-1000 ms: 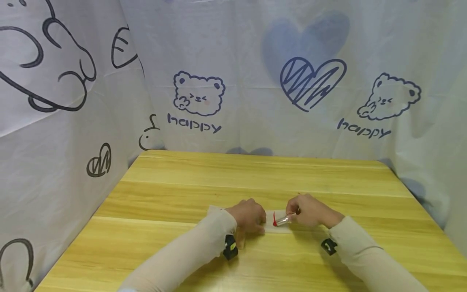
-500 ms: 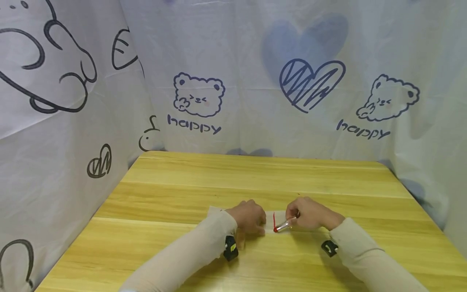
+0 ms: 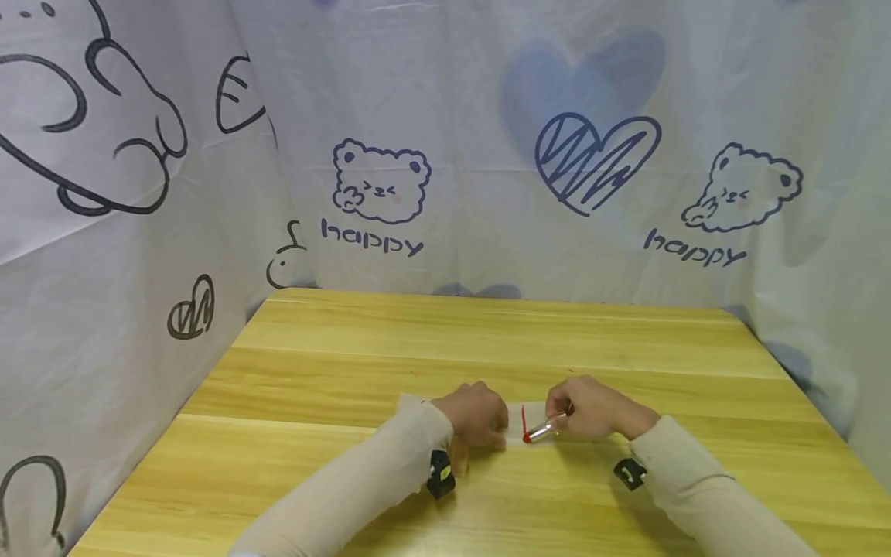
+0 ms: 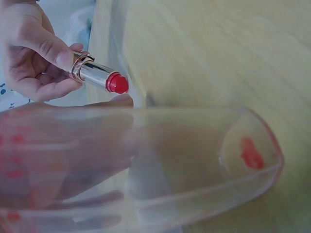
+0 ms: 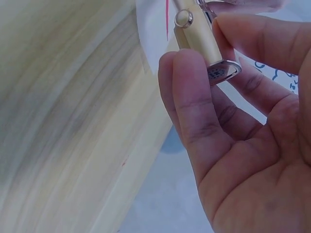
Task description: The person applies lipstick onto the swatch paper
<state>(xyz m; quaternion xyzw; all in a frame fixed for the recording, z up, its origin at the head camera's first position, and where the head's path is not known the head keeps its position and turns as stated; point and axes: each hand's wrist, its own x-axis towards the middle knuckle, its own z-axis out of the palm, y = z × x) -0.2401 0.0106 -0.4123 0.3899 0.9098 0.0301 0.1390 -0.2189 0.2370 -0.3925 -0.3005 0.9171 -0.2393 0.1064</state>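
Observation:
My right hand (image 3: 592,408) pinches a lipstick (image 3: 548,426) by its base, thumb and fingers around the metal case (image 5: 201,41). Its red tip (image 4: 117,83) is at the near edge of a white strip of paper (image 3: 513,419), at the lower end of a thin red line (image 3: 524,420). My left hand (image 3: 475,416) rests on the paper, left of the line, fingers bent. In that hand I also hold a clear cap (image 4: 194,155) with red smears, which sticks out below the palm toward me. The cap covers much of the left wrist view, the fingers showing through it.
The wooden table (image 3: 348,348) spreads around the hands. White cloth (image 3: 459,232) with drawn bears and hearts hangs behind it and at both sides. Each wrist carries a small black camera (image 3: 440,473).
My right hand has drawn the lipstick toward me, and the red line on the paper has grown longer. In the last half second it has barely moved. My left hand stays put.

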